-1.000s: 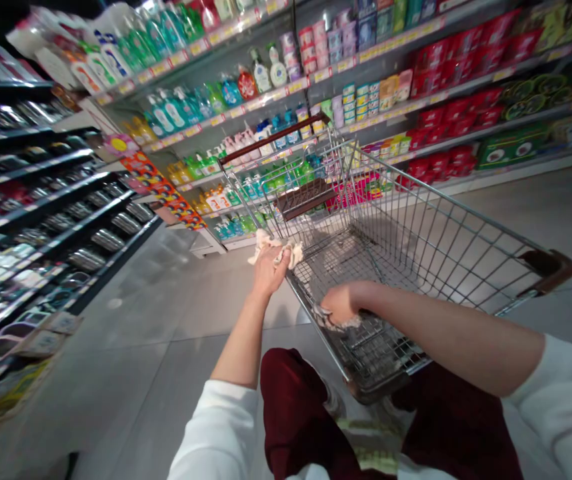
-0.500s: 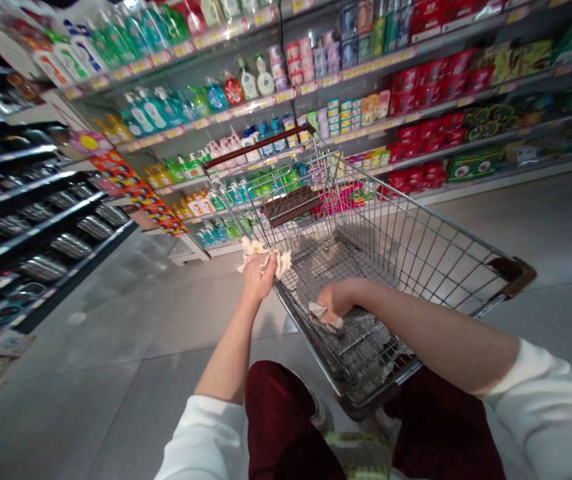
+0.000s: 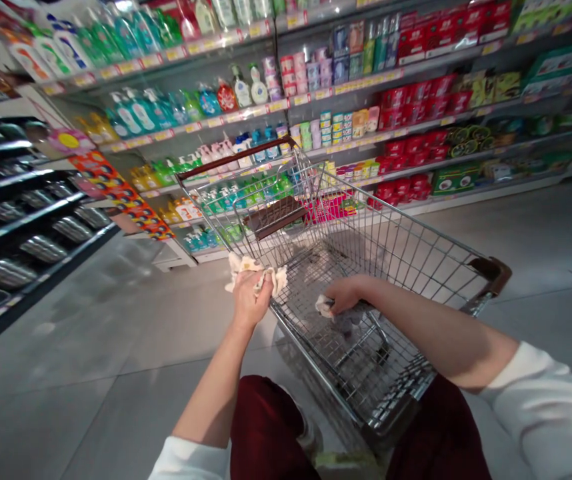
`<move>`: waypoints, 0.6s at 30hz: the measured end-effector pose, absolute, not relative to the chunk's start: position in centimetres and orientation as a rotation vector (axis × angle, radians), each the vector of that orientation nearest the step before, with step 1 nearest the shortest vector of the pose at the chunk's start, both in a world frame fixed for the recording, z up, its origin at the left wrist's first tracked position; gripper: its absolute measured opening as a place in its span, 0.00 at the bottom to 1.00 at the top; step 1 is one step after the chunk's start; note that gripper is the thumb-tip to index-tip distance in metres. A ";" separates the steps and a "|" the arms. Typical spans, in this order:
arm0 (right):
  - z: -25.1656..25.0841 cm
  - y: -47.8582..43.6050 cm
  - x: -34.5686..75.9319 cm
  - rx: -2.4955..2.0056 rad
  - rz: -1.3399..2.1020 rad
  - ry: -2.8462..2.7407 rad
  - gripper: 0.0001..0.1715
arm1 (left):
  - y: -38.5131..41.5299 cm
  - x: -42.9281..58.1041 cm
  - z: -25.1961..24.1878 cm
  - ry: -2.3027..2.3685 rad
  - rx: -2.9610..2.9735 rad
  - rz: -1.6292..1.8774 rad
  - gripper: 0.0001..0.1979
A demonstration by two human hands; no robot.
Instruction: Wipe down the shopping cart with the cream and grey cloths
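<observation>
cloth (image 3: 259, 275) bunches soft and light in the clamped left hand (image 3: 251, 300); right hand (image 3: 343, 295) closes on a limp rag (image 3: 324, 307) against the wire shopping cart (image 3: 391, 215), pinchable anywhere.

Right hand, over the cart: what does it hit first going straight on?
The right hand would probably meet the silver wire side wall of the shopping cart first, though depth is unclear here.

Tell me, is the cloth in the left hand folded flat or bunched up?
Bunched up: the pale cloth sticks out in crumpled folds on both sides of the fingers of the left hand.
</observation>
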State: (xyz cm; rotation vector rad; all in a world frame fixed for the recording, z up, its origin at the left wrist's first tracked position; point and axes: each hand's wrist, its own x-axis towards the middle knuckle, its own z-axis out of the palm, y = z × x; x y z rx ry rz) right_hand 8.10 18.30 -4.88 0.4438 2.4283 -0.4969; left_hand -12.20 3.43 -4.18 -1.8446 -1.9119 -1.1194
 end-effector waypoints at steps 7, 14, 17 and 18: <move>-5.9 22.8 9.3 0.616 -0.519 2.439 0.15 | 4.6 -10.2 -5.1 -1.850 -1.661 -1.179 0.18; -1.6 27.9 13.2 1.053 -0.816 2.849 0.16 | 6.4 -8.6 -5.6 -1.924 -1.536 -1.103 0.17; 1.8 26.9 17.8 1.314 -1.231 3.012 0.23 | 6.7 -8.3 -5.5 -1.949 -1.510 -1.067 0.17; 2.8 25.5 19.5 1.371 -1.294 3.037 0.23 | 6.8 -8.2 -5.5 -1.956 -1.503 -1.059 0.17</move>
